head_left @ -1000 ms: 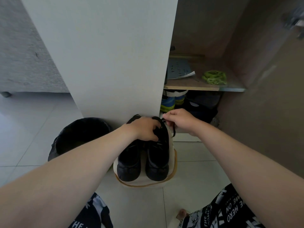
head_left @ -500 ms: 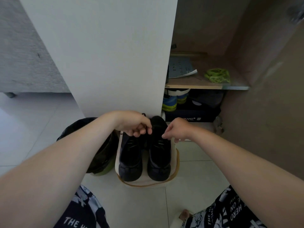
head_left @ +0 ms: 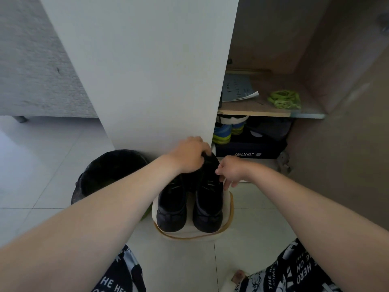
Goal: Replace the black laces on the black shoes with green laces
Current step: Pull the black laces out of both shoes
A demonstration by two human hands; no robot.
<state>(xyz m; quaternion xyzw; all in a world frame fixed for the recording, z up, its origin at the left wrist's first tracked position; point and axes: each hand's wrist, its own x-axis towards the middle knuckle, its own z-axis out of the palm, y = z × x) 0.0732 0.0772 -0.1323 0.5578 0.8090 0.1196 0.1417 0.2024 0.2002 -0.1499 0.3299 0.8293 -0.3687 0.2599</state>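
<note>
**Relacing barely begun: black laces in, green ones on the shelf**

The shoes (head_left: 207,209) stand side by side, toes toward the person, on a round white pad (head_left: 189,236) with a tan rim on the tiled floor (head_left: 252,224). The left hand (head_left: 189,157) reaches over their back ends, fingers curled round the collar of the right-side shoe and gripping it. The right hand (head_left: 231,170) is against that shoe's outer side near the top eyelets. Its thumb and fingers are bent toward the shoe, but I cannot tell whether they pinch a lace, hold the upper or only touch it.

Progress, as I judge it, is at the very start. Faint lines of black laces (head_left: 209,183) cross both shoes, so neither looks unlaced. The green laces (head_left: 284,99) lie in a loose bundle on the cupboard shelf (head_left: 252,112), well apart from the shoes and untouched. Left to do: pull the black laces from both shoes, fetch the green ones and thread each shoe.

Readable writing: a dark box (head_left: 248,153) under the shelf says "AOKANG". The patterned shorts (head_left: 301,270) show "HERO", "ON" and "THE". A paper (head_left: 237,90) on the shelf carries marks too small to read. A black bin (head_left: 109,171) stands left of the shoes.
</note>
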